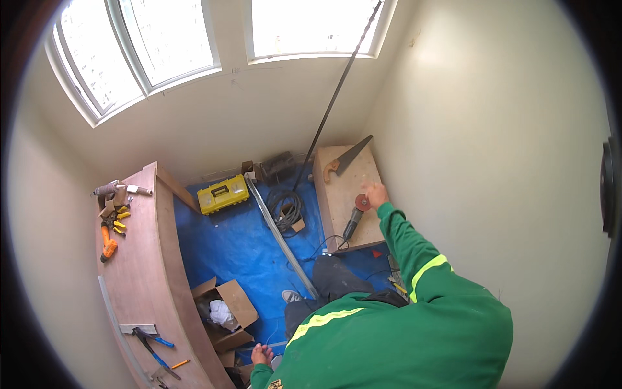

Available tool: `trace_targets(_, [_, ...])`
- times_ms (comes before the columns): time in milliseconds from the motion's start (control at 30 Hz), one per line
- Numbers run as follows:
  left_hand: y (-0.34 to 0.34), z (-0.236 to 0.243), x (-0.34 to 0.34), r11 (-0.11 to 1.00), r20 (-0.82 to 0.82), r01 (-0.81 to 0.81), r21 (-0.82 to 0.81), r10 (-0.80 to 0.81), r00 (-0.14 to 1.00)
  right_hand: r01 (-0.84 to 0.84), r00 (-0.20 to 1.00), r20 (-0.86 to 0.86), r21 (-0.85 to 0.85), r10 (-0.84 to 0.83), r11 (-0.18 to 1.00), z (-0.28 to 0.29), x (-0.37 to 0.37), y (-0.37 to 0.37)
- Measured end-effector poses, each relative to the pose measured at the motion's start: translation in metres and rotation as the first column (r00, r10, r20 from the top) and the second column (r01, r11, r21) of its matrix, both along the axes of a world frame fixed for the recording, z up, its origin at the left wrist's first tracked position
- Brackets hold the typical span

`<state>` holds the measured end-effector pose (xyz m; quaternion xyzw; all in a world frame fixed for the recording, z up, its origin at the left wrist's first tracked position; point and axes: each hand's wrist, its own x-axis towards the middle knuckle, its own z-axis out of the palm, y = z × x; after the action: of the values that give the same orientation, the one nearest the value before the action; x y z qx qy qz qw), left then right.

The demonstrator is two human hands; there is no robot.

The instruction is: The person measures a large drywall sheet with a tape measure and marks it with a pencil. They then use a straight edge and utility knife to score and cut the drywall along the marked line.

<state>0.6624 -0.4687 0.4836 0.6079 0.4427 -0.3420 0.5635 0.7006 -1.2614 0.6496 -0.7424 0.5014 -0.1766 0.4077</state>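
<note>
Right hand brought to the disc end of the angle grinder

The step in hand is judged to be the handling of the angle grinder (352,224), perhaps a check of its disc. By the next move, a firm hold on the grinder's body, with fingers kept clear of the red disc (363,203), would be called for; the trailing cord should be minded.

The grinder is laid on the wooden box (337,203), just left of the right hand (376,195), with its disc next to the fingers and its body pointed back toward the wearer. The right hand's fingers are partly bent; whether the disc is touched or gripped cannot be told. The left hand (262,354) is held low and well apart from the grinder, its fingers loosely curled; nothing is plainly seen in it, though a fine item could be missed. Beyond the right hand, a handsaw (348,157) is laid on the same box. Beyond the left hand and to its left, an open cardboard box (239,304) is seen
</note>
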Motion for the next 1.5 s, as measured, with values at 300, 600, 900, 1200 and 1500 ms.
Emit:
trace_targets(300, [-0.037, 0.042, -0.107, 0.996, -0.168, -0.057, 0.073, 0.068, 0.983, 0.110, 0.966, 0.225, 0.076, -0.124, 0.991, 0.029, 0.199, -0.197])
trace_targets(600, [-0.138, 0.074, -0.133, 0.980, -0.213, -0.177, 0.094, 0.193, 0.958, 0.139, 0.942, 0.296, 0.081, -0.157, 0.987, 0.014, 0.355, -0.380])
trace_targets(900, [-0.180, 0.176, -0.225, 0.883, -0.328, -0.285, 0.373, 0.413, 0.850, 0.008, 0.941, 0.313, 0.370, -0.132, 0.929, -0.028, 0.432, -0.596])
trace_targets(1200, [-0.251, 0.148, -0.270, 0.872, -0.313, -0.415, 0.261, 0.483, 0.818, -0.216, 0.833, 0.524, 0.009, 0.180, 0.976, 0.031, 0.414, -0.425])
trace_targets(1500, [-0.303, 0.088, -0.264, 0.913, -0.096, -0.379, 0.153, 0.395, 0.914, -0.738, 0.475, 0.421, -0.287, 0.773, 0.611, 0.207, 0.362, -0.037])
